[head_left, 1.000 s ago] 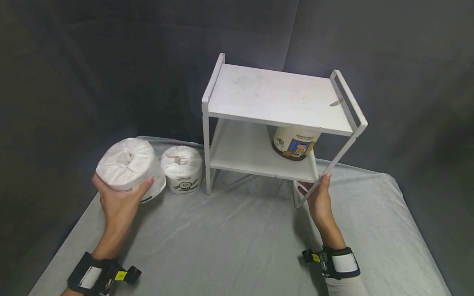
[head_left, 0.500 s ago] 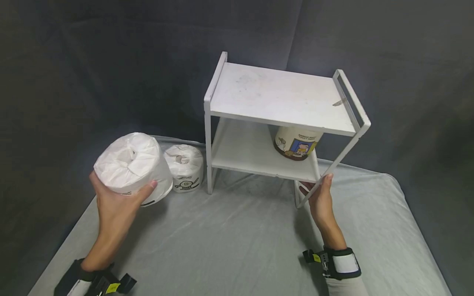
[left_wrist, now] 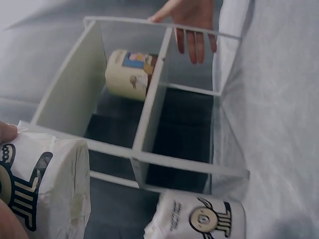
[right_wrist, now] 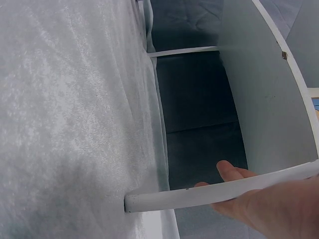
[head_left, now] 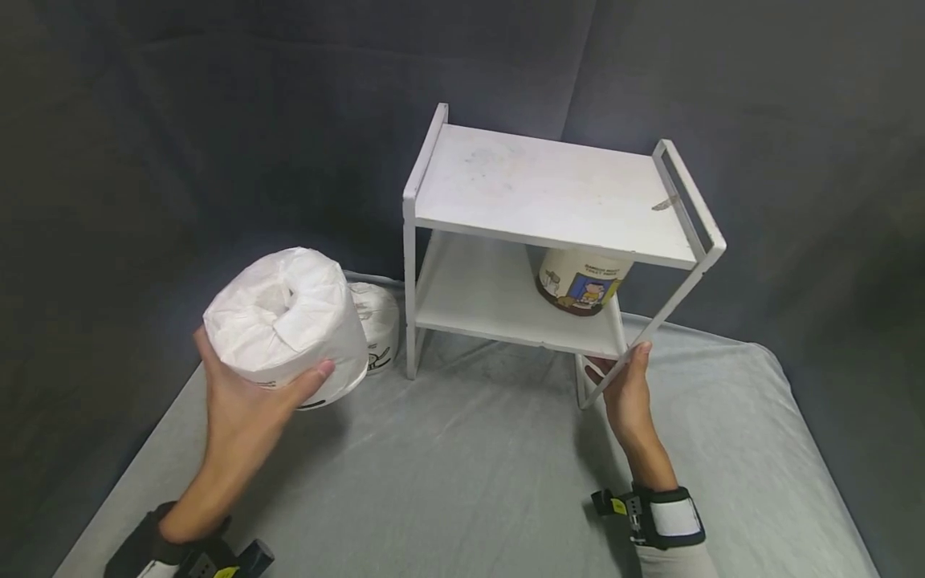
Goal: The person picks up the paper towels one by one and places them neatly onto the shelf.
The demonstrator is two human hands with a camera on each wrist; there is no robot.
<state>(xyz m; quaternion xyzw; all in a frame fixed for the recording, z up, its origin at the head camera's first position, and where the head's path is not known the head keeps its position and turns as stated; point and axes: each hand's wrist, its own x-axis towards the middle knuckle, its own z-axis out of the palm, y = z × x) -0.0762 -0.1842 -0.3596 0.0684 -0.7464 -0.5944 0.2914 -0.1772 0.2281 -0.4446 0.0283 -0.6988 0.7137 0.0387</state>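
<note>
My left hand [head_left: 249, 413] grips a white wrapped toilet paper roll [head_left: 289, 317], thumb on its near side, raised over the table at the left. In the left wrist view the printed side of this toilet paper roll [left_wrist: 60, 184] fills the lower left corner. Partly behind it in the head view stands a second wrapped toilet paper roll [head_left: 377, 321]. At the right, my right hand [head_left: 627, 401] holds the front right leg of a white two-tier shelf rack [head_left: 549, 193], with the thumb and fingers on either side of the leg [right_wrist: 174, 199].
On the rack's lower shelf [head_left: 477, 297], towards the right, sits a cream toilet paper roll [head_left: 581, 281] with a cartoon print. The rack stands on a table with a grey cloth [head_left: 462, 482]. A dark curtain [head_left: 217, 120] hangs behind.
My left hand has moved right and slightly up with the toilet paper roll, which now covers more of the standing roll. My right hand stays at the rack's leg.
</note>
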